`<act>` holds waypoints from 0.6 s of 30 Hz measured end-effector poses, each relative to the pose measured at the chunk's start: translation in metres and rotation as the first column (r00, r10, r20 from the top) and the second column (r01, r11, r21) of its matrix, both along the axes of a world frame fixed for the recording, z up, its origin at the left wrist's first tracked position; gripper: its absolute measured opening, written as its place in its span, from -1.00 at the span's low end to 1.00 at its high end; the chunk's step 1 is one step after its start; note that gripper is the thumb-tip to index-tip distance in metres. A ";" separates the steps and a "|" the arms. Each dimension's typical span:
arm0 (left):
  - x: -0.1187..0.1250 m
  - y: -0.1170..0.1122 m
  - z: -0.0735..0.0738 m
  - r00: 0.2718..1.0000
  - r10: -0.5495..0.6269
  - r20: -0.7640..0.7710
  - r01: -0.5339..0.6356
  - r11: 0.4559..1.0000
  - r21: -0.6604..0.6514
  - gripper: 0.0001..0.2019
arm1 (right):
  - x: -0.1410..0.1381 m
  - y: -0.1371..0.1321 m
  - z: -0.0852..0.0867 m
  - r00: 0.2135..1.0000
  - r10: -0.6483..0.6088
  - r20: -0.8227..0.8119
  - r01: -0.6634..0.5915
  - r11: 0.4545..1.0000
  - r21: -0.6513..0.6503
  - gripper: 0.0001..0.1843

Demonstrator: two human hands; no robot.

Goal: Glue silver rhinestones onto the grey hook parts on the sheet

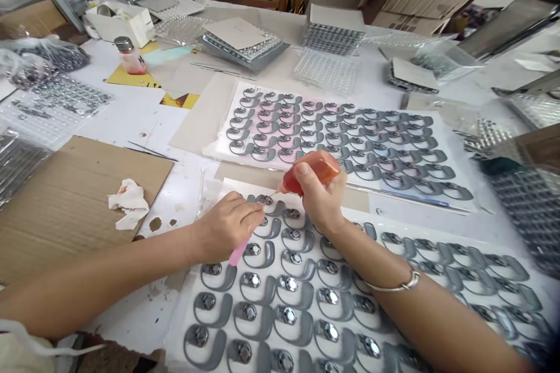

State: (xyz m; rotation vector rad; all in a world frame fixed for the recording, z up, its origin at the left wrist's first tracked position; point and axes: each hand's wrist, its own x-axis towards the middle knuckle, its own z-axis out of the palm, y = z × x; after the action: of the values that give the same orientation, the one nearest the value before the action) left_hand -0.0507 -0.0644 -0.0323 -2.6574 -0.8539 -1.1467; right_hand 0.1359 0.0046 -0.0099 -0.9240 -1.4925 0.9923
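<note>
Bottle (322, 165) partly behind fingers (308, 177); forearms (149, 262) cropped

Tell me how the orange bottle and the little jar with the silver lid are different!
The orange bottle is tipped over in the right hand, but the jar stands upright with no hand on it. The bottle ends in a thin nozzle; the jar has a silver lid. The bottle is orange-red, while the jar is pale with red near its bottom. Both show some red.

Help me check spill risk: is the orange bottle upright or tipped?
Tipped: the orange bottle slants in the right hand, its nozzle pointing toward the left hand.
</note>
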 end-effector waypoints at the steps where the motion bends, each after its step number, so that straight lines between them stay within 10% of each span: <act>1: 0.000 0.000 0.000 1.000 0.009 -0.025 -0.009 1.000 0.004 -0.83 | 0.000 0.000 -0.001 1.000 0.009 0.018 -0.009 1.000 0.003 -0.65; 18: 0.004 -0.003 0.004 0.982 0.059 -0.180 -0.044 0.995 0.087 -0.82 | 0.001 0.001 -0.009 0.971 -0.009 0.239 -0.024 0.991 0.133 -0.63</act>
State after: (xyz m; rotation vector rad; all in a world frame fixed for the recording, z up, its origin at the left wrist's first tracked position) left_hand -0.0465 -0.0678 -0.0283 -2.6071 -0.8186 -0.8891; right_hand 0.1366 0.0059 -0.0192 -0.9663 -1.7437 0.7945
